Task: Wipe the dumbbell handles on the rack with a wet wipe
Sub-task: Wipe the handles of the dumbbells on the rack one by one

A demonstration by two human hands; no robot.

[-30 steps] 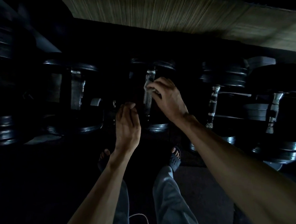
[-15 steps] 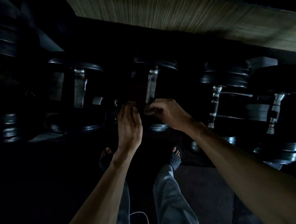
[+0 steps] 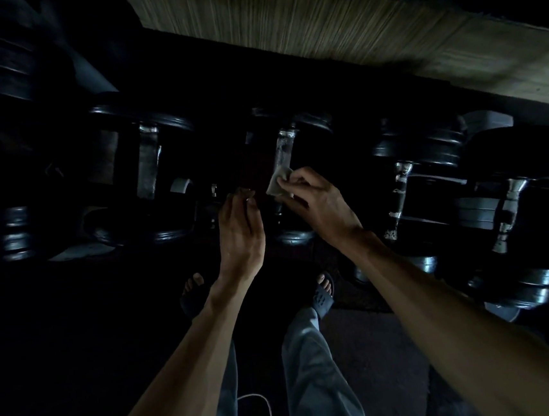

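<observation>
Dim scene, head view looking down at a dumbbell rack (image 3: 435, 222). Right hand (image 3: 312, 200) pinches a folded white wipe (image 3: 279, 182) between thumb and fingers, wipe pressed against the lower part of the middle dumbbell's handle (image 3: 284, 150). Left hand (image 3: 240, 231) hangs just beside it, fingers loosely curled, holding nothing visible, not clearly touching the rack. More dumbbells to the right, their handles (image 3: 399, 192) shiny and worn. Grey trousers (image 3: 312, 372) and dark sandals (image 3: 323, 295) below, thin white cable (image 3: 267, 406) on the floor.
</observation>
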